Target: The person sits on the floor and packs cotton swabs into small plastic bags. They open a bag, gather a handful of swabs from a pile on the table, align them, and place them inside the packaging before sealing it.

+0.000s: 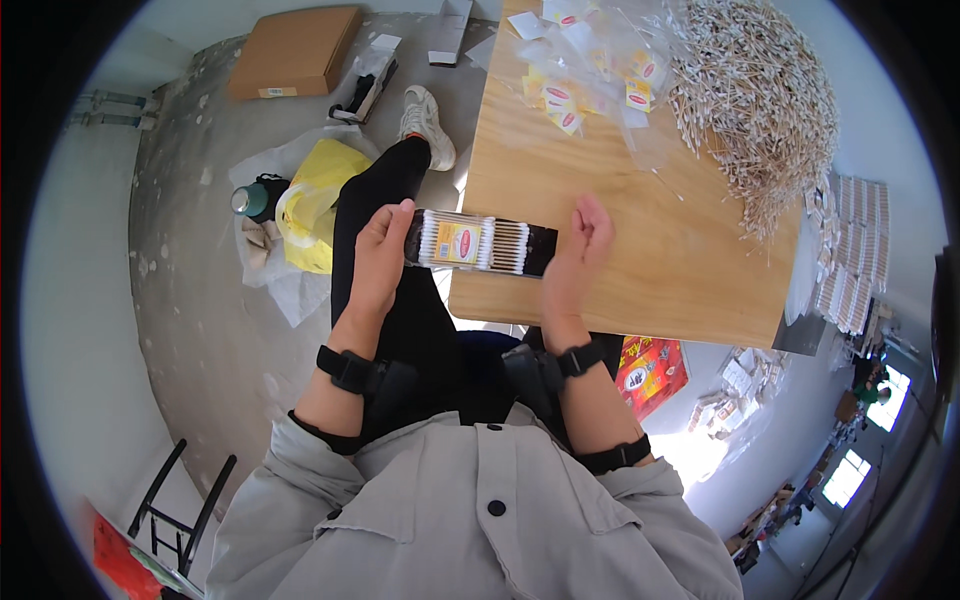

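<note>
My left hand (380,248) is closed on the left end of a narrow black tray (541,248), thumb uppermost. Cotton swabs (509,247) lie side by side in the tray, their white tips in rows. A yellow and white label card with a red oval (459,242) lies over the left part of the swabs. Past the tray's right end, my right hand (582,245) is raised over the table edge, slightly blurred. Its fingers are loosely bent and apart, with nothing visible in them. Whether its palm touches the tray is unclear.
The wooden table (640,260) carries a large heap of loose cotton swabs (755,100) at far right and clear bags with label cards (590,75) at the back. A yellow bag (318,205), teal-capped bottle (248,200) and cardboard box (295,52) are on the floor at left.
</note>
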{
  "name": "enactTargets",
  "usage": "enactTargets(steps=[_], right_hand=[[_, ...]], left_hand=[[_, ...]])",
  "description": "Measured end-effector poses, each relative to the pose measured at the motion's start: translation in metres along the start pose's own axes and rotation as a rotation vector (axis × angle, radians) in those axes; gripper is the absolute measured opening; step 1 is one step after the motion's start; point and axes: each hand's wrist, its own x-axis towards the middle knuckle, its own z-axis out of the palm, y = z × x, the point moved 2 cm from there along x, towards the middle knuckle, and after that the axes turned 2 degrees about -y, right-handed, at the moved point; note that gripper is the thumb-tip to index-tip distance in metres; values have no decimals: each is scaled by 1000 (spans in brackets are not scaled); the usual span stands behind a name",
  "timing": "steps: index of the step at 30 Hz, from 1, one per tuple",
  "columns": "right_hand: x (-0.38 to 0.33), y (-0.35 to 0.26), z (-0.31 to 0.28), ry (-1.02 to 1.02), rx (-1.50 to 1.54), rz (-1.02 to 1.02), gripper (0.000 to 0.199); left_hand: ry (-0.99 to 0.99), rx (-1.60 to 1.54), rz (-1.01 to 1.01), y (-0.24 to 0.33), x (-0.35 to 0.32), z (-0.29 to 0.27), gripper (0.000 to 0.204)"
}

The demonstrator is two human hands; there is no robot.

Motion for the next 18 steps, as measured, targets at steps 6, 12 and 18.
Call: enactTargets(steps=[6, 12, 18], right_hand=[[-28, -11, 7, -99, 437, 145, 41], [-43, -11, 21, -157, 268, 75, 46], [-48, -21, 31, -176, 209, 60, 45]], left_hand=[[14, 36, -16, -10, 3, 0, 39], [71, 121, 78, -9, -4, 9, 41], [86, 250, 132, -3, -7, 12, 40]])
